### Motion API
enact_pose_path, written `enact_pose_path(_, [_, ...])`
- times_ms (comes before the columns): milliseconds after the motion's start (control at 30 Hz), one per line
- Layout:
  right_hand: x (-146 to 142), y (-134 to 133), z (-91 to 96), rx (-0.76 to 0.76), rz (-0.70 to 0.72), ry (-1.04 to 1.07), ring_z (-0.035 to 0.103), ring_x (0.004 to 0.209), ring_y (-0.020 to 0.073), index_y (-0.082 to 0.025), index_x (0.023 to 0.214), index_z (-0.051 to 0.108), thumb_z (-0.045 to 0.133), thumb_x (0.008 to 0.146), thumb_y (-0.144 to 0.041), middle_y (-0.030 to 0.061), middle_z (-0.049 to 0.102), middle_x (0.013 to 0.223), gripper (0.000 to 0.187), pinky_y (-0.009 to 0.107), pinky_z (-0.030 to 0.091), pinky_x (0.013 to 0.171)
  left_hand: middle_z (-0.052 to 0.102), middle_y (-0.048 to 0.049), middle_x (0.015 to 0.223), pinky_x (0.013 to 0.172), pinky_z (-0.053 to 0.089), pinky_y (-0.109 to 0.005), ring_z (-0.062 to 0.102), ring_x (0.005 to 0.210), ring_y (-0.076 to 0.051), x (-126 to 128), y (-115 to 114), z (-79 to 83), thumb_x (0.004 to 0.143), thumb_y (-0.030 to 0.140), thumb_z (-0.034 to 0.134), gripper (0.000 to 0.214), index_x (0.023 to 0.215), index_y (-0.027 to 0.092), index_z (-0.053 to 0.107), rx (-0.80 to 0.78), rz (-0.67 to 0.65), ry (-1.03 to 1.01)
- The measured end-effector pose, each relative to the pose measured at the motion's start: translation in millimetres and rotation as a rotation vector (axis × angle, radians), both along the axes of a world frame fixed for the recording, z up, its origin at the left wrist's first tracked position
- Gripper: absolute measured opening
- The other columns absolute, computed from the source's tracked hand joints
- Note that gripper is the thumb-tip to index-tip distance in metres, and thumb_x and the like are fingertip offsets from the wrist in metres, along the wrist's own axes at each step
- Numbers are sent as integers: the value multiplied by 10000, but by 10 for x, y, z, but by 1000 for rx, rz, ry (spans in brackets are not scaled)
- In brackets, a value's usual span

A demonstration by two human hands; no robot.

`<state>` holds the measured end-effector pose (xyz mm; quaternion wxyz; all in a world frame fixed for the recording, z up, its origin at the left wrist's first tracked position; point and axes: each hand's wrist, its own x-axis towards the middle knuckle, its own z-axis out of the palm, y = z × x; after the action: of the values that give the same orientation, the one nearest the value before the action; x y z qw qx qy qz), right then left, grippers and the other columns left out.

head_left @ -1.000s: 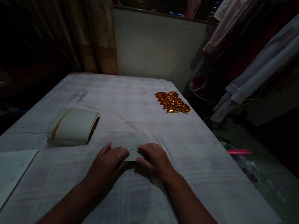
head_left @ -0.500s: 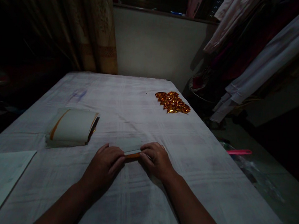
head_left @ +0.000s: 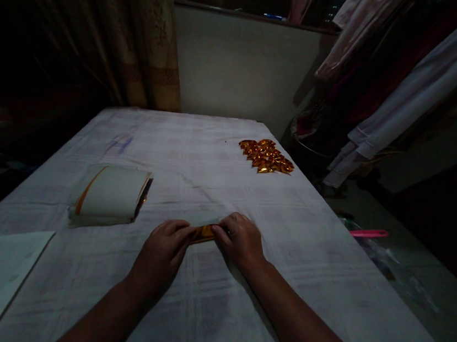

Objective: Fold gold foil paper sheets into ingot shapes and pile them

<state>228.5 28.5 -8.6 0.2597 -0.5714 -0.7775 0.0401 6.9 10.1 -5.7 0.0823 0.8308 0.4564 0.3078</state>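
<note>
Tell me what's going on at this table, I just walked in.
A person's left hand and right hand hold a narrow gold strip between them, one at each end, over a pale checked cloth. A stack of pale, gold-edged sheets lies to the left. Shiny gold pieces sit grouped farther back, toward the right edge.

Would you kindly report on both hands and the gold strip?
Left hand, right hand: holding gold strip between them. Strip's ends hidden by hands. Paper stack at left, not obstructing.
</note>
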Motion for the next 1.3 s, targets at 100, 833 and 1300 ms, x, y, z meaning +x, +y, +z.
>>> enact_pose_path(100, [8, 18, 6, 72, 61, 3, 582, 841, 209, -226, 840, 699, 662, 937, -316, 59, 681, 907, 137, 322, 395, 724, 710, -95, 1109, 948, 552, -456, 669, 986, -231, -17, 1, -39, 990, 200, 473, 280, 1178, 204, 680, -7, -9, 51])
enact_pose_path(833, [-70, 78, -117, -39, 14, 44, 587, 787, 198, -225, 852, 654, 625, 950, -242, 34, 654, 828, 104, 317, 401, 729, 609, -139, 1426, 1093, 493, -485, 578, 1318, -282, 201, -267, -159, 1022, 280, 435, 472, 1482, 174, 442, 87, -110, 276])
enact_pose_path(1300, [-92, 85, -117, -43, -31, 3, 589, 758, 210, -230, 824, 629, 611, 953, -258, 36, 660, 802, 133, 327, 384, 703, 591, -146, 1444, 1115, 475, -498, 541, 1354, -286, 216, -265, -172, 1020, 290, 451, 462, 1457, 139, 464, 90, -100, 240])
